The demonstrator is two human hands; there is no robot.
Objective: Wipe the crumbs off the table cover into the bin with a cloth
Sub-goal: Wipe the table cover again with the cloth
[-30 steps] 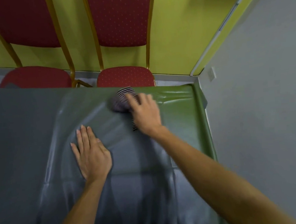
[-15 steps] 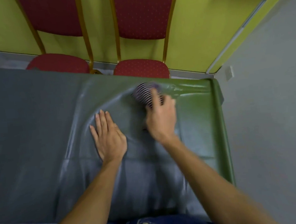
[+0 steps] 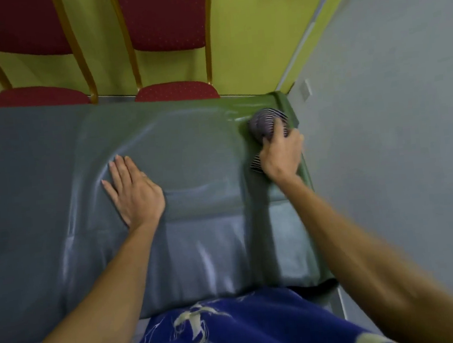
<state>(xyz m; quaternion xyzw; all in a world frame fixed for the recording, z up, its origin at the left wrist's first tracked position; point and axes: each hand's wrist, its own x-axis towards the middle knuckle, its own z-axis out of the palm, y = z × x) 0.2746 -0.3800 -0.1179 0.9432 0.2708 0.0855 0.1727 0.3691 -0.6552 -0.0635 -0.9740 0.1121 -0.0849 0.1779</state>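
nearest, at six o'clock, the person's blue patterned shirt [image 3: 243, 332] shows below the table's near edge. toward nine o'clock the left hand [image 3: 133, 191] lies palm down on the shiny grey-green table cover [image 3: 190, 152], fingers straight, grasping nothing. out at two o'clock the right hand [image 3: 280, 155] is curled round a bunched striped cloth [image 3: 263, 125], pressed on the cover's far right corner beside the grey wall [image 3: 395, 127]. beyond, at twelve o'clock, two red chairs [image 3: 176, 91] stand before a yellow-green wall [image 3: 249, 44].
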